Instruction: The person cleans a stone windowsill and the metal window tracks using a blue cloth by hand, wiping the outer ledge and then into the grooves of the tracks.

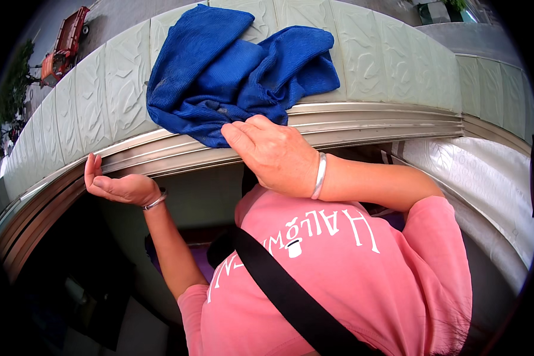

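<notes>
A crumpled blue cloth [231, 66] with some dusty greyish spots lies over the tiled ledge and hangs across the metal window track [365, 122]. My right hand [271, 153] is closed on the cloth's lower edge, its fingertips partly hidden from view. To the left, my left hand [120, 184] is palm up with bent fingers and holds nothing. Its fingertips are at the edge of the track; whether they press on it, I cannot tell. Each wrist wears a silver bangle.
Pale embossed tiles [365, 53] cover the ledge beyond the track. A whitish curtain [480, 178] hangs at the right. Outside, far below, a red truck [64, 49] stands on the pavement. A black strap [285, 285] crosses my pink shirt, which bears writing.
</notes>
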`<state>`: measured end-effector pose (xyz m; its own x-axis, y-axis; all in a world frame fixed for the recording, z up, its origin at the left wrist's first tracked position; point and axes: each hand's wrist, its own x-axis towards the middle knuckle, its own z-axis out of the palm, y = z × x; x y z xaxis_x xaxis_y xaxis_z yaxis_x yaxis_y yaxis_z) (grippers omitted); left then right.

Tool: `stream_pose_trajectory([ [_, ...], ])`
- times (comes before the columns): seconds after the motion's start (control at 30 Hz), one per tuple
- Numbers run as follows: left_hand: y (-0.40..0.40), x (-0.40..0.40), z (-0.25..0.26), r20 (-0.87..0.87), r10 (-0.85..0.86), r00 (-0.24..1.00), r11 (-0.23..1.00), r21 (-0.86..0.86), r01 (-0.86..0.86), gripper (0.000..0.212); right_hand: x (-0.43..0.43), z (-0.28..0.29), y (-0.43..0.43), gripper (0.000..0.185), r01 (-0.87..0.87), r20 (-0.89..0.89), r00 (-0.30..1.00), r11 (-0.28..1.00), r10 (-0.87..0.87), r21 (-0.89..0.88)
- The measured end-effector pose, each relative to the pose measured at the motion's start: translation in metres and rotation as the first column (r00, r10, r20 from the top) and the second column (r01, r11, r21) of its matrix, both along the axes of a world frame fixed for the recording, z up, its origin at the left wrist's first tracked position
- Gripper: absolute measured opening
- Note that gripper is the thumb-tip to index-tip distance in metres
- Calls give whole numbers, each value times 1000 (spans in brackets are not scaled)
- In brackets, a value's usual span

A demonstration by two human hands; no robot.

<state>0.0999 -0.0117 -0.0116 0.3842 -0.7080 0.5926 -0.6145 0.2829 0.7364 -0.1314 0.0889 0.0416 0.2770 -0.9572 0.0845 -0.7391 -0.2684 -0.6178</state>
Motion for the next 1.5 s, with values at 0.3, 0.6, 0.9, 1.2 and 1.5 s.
stream_pose_trajectory([
  [0.3,-16,23,-22,-3,17,1000,1000,22,-17,49,-39,-4,24,41,99,-123,987,994,-105,-56],
  [0.6,-21,41,-28,29,20,999,1000,-17,-19,47,-111,1,67,36,196,-151,965,972,-215,-127],
  [0.9,-33,65,-28,70,41,997,999,-37,-39,45,-173,10,101,35,295,-197,926,944,-321,-150],
  [1.2,-45,89,-39,97,111,989,994,-13,-110,44,-210,13,115,32,277,-227,922,944,-314,-178],
  [1.5,-48,93,-37,119,146,982,989,-12,-145,41,-256,21,130,21,208,-392,879,958,-272,-197],
])
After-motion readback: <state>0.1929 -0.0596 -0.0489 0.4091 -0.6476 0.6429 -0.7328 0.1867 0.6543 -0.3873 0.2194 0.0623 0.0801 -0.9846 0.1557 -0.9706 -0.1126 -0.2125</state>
